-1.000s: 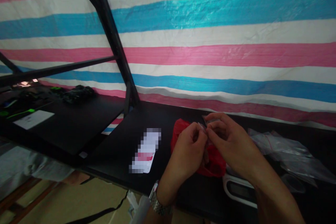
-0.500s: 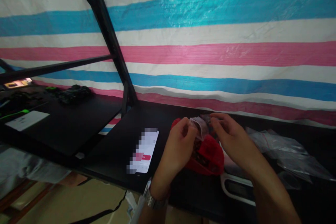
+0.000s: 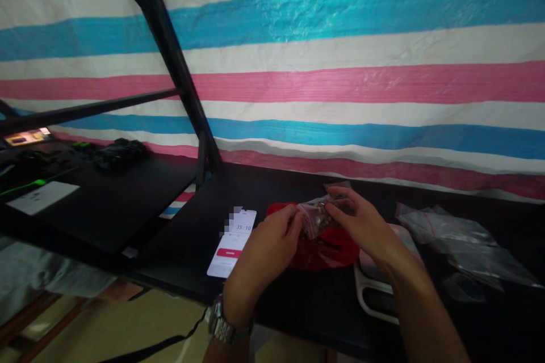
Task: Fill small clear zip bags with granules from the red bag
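Observation:
Between my hands is a small clear zip bag (image 3: 314,222) with little brownish pieces inside, too small to name. My left hand (image 3: 272,238) is closed, pinching the bag's left edge. The fingers of my right hand (image 3: 357,218) grip the bag's right part, where the pieces show. Below the zip bag lies a red bag (image 3: 326,252) of thin material, partly hidden by my hands, with dark contents at its opening. Under my right forearm, a white scale (image 3: 367,295) with a dark display is partly covered.
Several flat clear zip bags (image 3: 455,235) lie to the right on the black table (image 3: 179,261). A phone (image 3: 225,255) with a lit screen lies left of my hands. A black metal frame (image 3: 170,51) stands at the left before a striped sheet (image 3: 361,85).
The zip bag has come down and lies flatter across my hands, with its contents more visible. My left hand has shifted left and lower. The red bag looks flatter.

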Action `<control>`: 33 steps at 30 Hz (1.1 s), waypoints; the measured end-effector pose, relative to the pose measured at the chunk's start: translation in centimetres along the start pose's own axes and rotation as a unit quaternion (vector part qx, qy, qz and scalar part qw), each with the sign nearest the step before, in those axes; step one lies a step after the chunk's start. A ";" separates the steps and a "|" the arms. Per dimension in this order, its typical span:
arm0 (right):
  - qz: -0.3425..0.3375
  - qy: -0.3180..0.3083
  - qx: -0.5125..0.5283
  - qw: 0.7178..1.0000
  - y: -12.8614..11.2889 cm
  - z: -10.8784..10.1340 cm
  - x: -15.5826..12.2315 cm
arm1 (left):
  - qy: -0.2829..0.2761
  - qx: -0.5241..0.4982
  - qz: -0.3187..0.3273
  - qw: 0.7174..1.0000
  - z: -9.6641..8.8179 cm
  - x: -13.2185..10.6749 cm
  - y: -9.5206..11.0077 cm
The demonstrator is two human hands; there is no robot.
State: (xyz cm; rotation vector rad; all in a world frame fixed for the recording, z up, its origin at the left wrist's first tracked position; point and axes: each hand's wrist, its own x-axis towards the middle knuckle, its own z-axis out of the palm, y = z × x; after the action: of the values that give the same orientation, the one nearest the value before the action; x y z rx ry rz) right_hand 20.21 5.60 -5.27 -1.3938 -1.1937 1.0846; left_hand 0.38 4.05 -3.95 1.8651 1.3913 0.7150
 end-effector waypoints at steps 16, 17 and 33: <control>-0.157 -0.014 -0.192 0.969 -1.9 -0.4 -1.5 | -0.007 0.212 0.030 0.977 -1.4 -2.2 0.6; -0.159 -0.013 -0.187 0.969 -2.1 -0.2 -1.6 | 0.029 0.230 0.019 0.973 -1.3 -2.0 0.5; -0.163 0.037 -0.107 0.980 -3.4 1.5 -2.4 | 0.142 -0.059 -0.053 0.987 -1.7 0.0 -0.1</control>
State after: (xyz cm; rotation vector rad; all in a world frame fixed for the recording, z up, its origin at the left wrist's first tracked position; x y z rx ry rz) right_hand 17.99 3.60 -2.00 -1.3263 -1.4563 0.6849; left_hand -0.96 4.44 -3.03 1.6303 1.5754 1.0166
